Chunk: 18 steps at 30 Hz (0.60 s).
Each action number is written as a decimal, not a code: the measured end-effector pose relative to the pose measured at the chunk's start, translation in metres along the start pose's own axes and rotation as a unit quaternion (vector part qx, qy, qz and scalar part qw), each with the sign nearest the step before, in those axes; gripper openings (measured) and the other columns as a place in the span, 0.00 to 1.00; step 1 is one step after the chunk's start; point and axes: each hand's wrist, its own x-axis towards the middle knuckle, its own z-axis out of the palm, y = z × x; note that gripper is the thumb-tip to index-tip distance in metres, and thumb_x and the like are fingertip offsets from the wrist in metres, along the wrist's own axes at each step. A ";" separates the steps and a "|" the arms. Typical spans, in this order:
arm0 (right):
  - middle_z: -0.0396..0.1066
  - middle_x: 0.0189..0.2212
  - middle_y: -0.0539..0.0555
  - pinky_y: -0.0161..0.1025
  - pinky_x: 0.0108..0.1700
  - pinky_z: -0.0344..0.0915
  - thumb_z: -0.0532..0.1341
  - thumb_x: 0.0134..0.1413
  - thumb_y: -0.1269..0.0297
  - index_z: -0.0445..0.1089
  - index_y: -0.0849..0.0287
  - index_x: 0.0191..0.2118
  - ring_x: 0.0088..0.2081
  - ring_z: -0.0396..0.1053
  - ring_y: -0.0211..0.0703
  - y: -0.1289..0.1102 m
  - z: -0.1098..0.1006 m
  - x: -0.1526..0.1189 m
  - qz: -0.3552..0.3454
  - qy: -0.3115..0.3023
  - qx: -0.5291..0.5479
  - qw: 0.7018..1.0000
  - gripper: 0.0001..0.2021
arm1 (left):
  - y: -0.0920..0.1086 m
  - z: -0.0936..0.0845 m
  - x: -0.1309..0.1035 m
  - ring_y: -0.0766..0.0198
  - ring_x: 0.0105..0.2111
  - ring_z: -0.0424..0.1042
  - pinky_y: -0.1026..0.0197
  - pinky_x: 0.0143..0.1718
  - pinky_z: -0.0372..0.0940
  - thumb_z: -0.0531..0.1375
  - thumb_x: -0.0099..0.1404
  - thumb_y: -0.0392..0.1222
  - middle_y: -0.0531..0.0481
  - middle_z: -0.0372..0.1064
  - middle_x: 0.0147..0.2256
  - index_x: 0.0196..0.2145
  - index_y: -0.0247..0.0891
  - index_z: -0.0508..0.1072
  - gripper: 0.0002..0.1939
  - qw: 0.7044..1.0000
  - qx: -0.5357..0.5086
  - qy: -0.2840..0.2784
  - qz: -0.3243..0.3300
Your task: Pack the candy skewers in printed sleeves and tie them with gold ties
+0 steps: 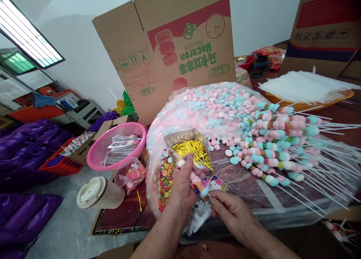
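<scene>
My left hand [182,185] is closed around a marshmallow-like candy skewer [199,180] inside a clear, printed plastic sleeve. At the sleeve's lower end, my right hand [232,208] pinches with thumb and fingers; what exactly it grips there, stick or film, is partly hidden. Just beyond my left hand lies an open bag of gold twist ties [194,150]. Colourful ring candies [166,185] show to its left. To the right is a pile of pink, blue and white candy skewers [278,138] on white sticks. Behind them spreads a big plastic bag of loose candy pieces [205,106].
A pink basket [91,159] with printed sleeves, a small candy bag [134,174] and a lidded cup [109,193] stand left. A large carton [115,37] rises behind. White sticks [307,84] fill an orange basket [324,105] at back right. Purple bags [25,153] lie far left.
</scene>
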 end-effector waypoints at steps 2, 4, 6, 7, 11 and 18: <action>0.61 0.16 0.48 0.32 0.23 0.55 0.48 0.57 0.55 0.60 0.58 0.20 0.20 0.59 0.36 0.000 0.007 0.007 0.030 0.015 0.031 0.999 0.18 | -0.008 0.001 -0.001 0.69 0.16 0.65 0.58 0.35 0.65 0.65 0.51 0.46 0.56 0.62 0.12 0.19 0.34 0.66 0.15 0.999 -0.002 0.014 -0.036; 0.63 0.18 0.49 0.32 0.24 0.56 0.48 0.56 0.55 0.61 0.59 0.21 0.21 0.59 0.37 0.003 0.010 0.010 0.033 0.026 0.041 0.998 0.18 | -0.011 -0.004 -0.001 0.68 0.17 0.66 0.59 0.33 0.65 0.66 0.48 0.46 0.55 0.63 0.13 0.17 0.35 0.64 0.16 0.999 -0.017 0.027 -0.042; 0.65 0.21 0.51 0.33 0.26 0.57 0.48 0.56 0.55 0.64 0.59 0.24 0.24 0.61 0.38 0.007 0.010 0.007 0.015 0.023 0.020 0.999 0.17 | -0.007 -0.011 0.002 0.69 0.16 0.64 0.60 0.32 0.65 0.68 0.46 0.46 0.56 0.63 0.14 0.19 0.35 0.64 0.16 0.998 -0.040 0.047 -0.020; 0.66 0.21 0.51 0.33 0.27 0.57 0.49 0.56 0.56 0.65 0.60 0.25 0.25 0.62 0.39 0.009 0.009 0.005 0.007 0.017 0.004 1.000 0.16 | -0.005 -0.013 0.003 0.70 0.16 0.64 0.60 0.32 0.65 0.68 0.45 0.45 0.57 0.62 0.13 0.19 0.35 0.64 0.17 0.997 -0.049 0.056 -0.014; 0.64 0.18 0.50 0.33 0.25 0.56 0.48 0.58 0.57 0.64 0.59 0.23 0.22 0.60 0.38 0.010 0.013 0.001 -0.002 0.020 -0.022 1.000 0.17 | -0.011 -0.014 0.006 0.70 0.15 0.62 0.60 0.32 0.64 0.69 0.44 0.47 0.58 0.60 0.13 0.19 0.36 0.62 0.18 0.994 -0.057 0.079 -0.044; 0.69 0.23 0.53 0.34 0.29 0.62 0.47 0.55 0.63 0.66 0.59 0.27 0.26 0.65 0.41 0.016 0.017 0.018 -0.054 0.093 -0.033 0.994 0.13 | -0.044 -0.022 -0.022 0.63 0.30 0.68 0.62 0.38 0.62 0.53 0.60 0.56 0.48 0.70 0.26 0.27 0.35 0.72 0.21 0.976 0.217 0.014 -0.009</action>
